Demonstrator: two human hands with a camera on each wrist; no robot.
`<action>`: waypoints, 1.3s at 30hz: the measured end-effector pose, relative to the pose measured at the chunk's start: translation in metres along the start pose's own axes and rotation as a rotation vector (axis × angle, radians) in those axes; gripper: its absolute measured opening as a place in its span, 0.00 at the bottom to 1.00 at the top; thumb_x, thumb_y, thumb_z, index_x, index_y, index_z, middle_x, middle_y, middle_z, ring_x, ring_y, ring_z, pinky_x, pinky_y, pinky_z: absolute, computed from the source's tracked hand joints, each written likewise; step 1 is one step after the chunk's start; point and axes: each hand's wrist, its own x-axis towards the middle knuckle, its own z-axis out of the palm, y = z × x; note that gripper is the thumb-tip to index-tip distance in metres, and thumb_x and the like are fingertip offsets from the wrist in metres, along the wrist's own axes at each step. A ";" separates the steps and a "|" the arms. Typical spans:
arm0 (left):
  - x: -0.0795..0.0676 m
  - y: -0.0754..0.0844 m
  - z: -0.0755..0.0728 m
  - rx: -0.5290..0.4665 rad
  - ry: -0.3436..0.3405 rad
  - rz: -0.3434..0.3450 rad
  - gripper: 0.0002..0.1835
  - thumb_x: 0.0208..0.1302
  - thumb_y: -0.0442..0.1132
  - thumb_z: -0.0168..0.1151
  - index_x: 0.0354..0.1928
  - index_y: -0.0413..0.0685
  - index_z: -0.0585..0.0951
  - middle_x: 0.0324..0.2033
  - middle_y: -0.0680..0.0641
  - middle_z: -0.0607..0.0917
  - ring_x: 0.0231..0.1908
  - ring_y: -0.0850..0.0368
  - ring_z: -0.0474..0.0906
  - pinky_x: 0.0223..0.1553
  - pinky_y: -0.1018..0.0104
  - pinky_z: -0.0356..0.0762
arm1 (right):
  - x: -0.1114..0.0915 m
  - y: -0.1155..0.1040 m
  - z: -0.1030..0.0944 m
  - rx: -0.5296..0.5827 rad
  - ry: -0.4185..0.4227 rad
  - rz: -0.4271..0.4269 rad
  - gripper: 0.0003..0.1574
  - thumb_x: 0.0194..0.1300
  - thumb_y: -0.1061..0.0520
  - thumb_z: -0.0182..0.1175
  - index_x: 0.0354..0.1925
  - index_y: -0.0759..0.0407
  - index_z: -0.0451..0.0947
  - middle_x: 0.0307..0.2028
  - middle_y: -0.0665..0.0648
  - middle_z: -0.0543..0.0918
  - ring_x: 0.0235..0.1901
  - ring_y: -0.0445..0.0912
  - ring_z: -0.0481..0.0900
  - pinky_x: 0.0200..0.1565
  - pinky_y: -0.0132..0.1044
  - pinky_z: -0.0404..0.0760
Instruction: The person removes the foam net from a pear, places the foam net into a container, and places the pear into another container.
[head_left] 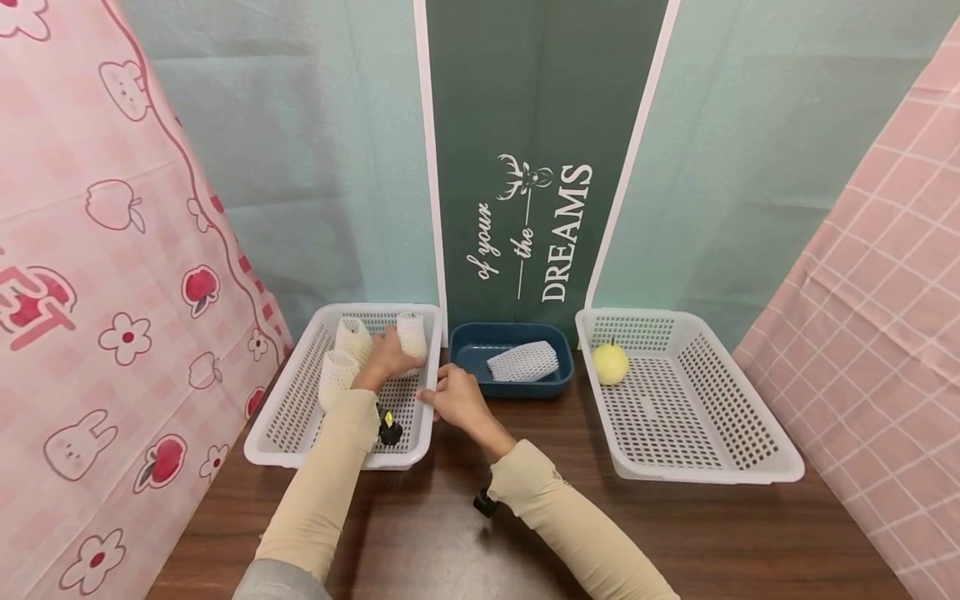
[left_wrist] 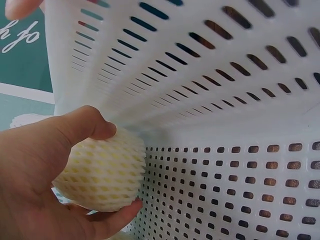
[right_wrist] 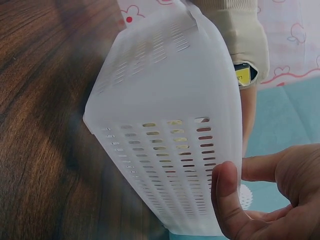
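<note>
Inside the white left basket (head_left: 330, 460), my left hand (head_left: 390, 357) grips a pale yellow round fruit in a white foam net (left_wrist: 107, 172), thumb on top and fingers below. It sits against the basket's right wall. My right hand (head_left: 459, 398) pinches that basket's right rim, the thumb (right_wrist: 227, 182) on the outer side. Two more netted fruits stand on the left side of this basket, one netted fruit (head_left: 354, 340) behind the other netted fruit (head_left: 337, 377). The net's upper end stands up past my left fingers in the head view.
A dark blue tray (head_left: 465, 333) at the back middle holds a flat white foam net (head_left: 523, 362). In the white right basket (head_left: 705, 475) lies a bare yellow fruit (head_left: 611, 364) with a stem. Curtains hang behind and on both sides of the wooden table (head_left: 420, 533).
</note>
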 end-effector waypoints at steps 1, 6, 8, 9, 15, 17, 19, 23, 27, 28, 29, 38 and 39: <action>0.000 0.000 0.000 0.000 0.001 0.003 0.54 0.65 0.45 0.73 0.80 0.36 0.48 0.73 0.23 0.57 0.69 0.29 0.64 0.71 0.31 0.67 | 0.000 0.000 0.000 0.002 -0.001 -0.001 0.25 0.67 0.58 0.73 0.53 0.72 0.76 0.28 0.59 0.90 0.30 0.66 0.90 0.21 0.30 0.77; 0.001 -0.001 -0.001 -0.011 0.005 0.017 0.57 0.65 0.46 0.73 0.82 0.36 0.45 0.73 0.22 0.58 0.68 0.28 0.65 0.70 0.32 0.68 | -0.001 0.001 -0.001 0.018 0.001 0.004 0.26 0.67 0.59 0.73 0.54 0.73 0.75 0.30 0.61 0.91 0.27 0.62 0.91 0.22 0.31 0.79; 0.001 -0.001 -0.002 -0.027 0.009 0.018 0.57 0.65 0.46 0.72 0.82 0.36 0.44 0.72 0.22 0.59 0.68 0.28 0.65 0.70 0.32 0.68 | -0.001 0.001 -0.001 0.024 0.002 0.008 0.25 0.66 0.59 0.74 0.54 0.72 0.76 0.31 0.62 0.91 0.26 0.60 0.91 0.22 0.31 0.79; 0.002 -0.001 -0.002 -0.034 0.011 0.018 0.56 0.65 0.46 0.72 0.82 0.36 0.45 0.72 0.22 0.60 0.67 0.28 0.66 0.69 0.32 0.69 | -0.001 0.001 -0.001 0.024 0.003 0.010 0.25 0.66 0.59 0.74 0.53 0.72 0.76 0.31 0.62 0.91 0.26 0.59 0.91 0.22 0.31 0.79; 0.003 -0.001 -0.003 -0.063 0.022 0.015 0.54 0.65 0.44 0.72 0.81 0.37 0.46 0.68 0.23 0.66 0.64 0.29 0.70 0.67 0.31 0.71 | -0.001 0.000 0.001 0.012 0.001 0.019 0.26 0.65 0.59 0.74 0.53 0.72 0.76 0.31 0.61 0.91 0.25 0.58 0.90 0.21 0.31 0.77; 0.003 -0.001 -0.003 -0.067 0.030 0.024 0.54 0.64 0.44 0.72 0.80 0.36 0.47 0.67 0.23 0.67 0.64 0.29 0.71 0.67 0.32 0.71 | -0.001 0.000 0.001 0.011 0.002 0.017 0.25 0.66 0.59 0.74 0.53 0.72 0.76 0.31 0.61 0.91 0.26 0.59 0.91 0.21 0.31 0.78; 0.002 0.000 -0.004 -0.074 0.036 0.028 0.53 0.64 0.44 0.72 0.80 0.36 0.48 0.66 0.23 0.68 0.64 0.29 0.71 0.67 0.31 0.71 | 0.000 0.000 0.001 0.011 0.000 0.017 0.25 0.66 0.59 0.74 0.54 0.72 0.76 0.32 0.62 0.91 0.27 0.60 0.91 0.21 0.31 0.78; 0.000 0.001 -0.006 -0.096 0.031 0.016 0.54 0.65 0.44 0.71 0.81 0.38 0.47 0.67 0.24 0.67 0.65 0.29 0.70 0.67 0.31 0.71 | 0.000 0.001 0.000 0.008 -0.001 0.010 0.25 0.66 0.58 0.74 0.53 0.72 0.76 0.32 0.62 0.91 0.28 0.61 0.91 0.22 0.31 0.78; -0.002 0.001 -0.007 -0.111 0.024 0.010 0.54 0.65 0.45 0.71 0.81 0.39 0.46 0.68 0.25 0.66 0.65 0.30 0.70 0.68 0.31 0.70 | 0.001 0.001 0.000 0.013 -0.004 0.016 0.25 0.67 0.58 0.73 0.53 0.72 0.76 0.32 0.62 0.91 0.30 0.63 0.91 0.22 0.31 0.77; -0.002 0.001 -0.007 -0.114 0.024 0.013 0.54 0.65 0.45 0.71 0.81 0.39 0.47 0.68 0.25 0.66 0.66 0.30 0.70 0.68 0.31 0.70 | 0.001 0.002 0.000 0.015 -0.004 0.017 0.25 0.67 0.58 0.73 0.54 0.72 0.75 0.32 0.62 0.91 0.30 0.64 0.91 0.22 0.31 0.77; -0.002 0.001 -0.008 -0.116 0.024 0.014 0.54 0.65 0.46 0.71 0.81 0.39 0.47 0.69 0.25 0.66 0.66 0.30 0.70 0.69 0.30 0.70 | 0.001 0.002 0.000 0.015 -0.006 0.017 0.25 0.67 0.58 0.73 0.54 0.72 0.75 0.32 0.62 0.91 0.31 0.65 0.91 0.22 0.31 0.77; -0.003 0.000 -0.011 -0.128 0.027 0.039 0.56 0.64 0.46 0.70 0.82 0.40 0.44 0.71 0.25 0.62 0.66 0.30 0.68 0.69 0.29 0.69 | 0.000 0.002 0.000 0.017 -0.013 0.009 0.26 0.67 0.58 0.73 0.55 0.72 0.75 0.31 0.61 0.91 0.31 0.65 0.91 0.22 0.30 0.76; -0.004 0.000 -0.011 -0.126 0.029 0.043 0.57 0.64 0.46 0.70 0.83 0.40 0.44 0.72 0.25 0.62 0.66 0.30 0.68 0.69 0.29 0.69 | 0.000 0.002 0.000 0.013 -0.013 0.010 0.26 0.67 0.58 0.73 0.55 0.72 0.75 0.31 0.61 0.91 0.30 0.64 0.91 0.22 0.30 0.75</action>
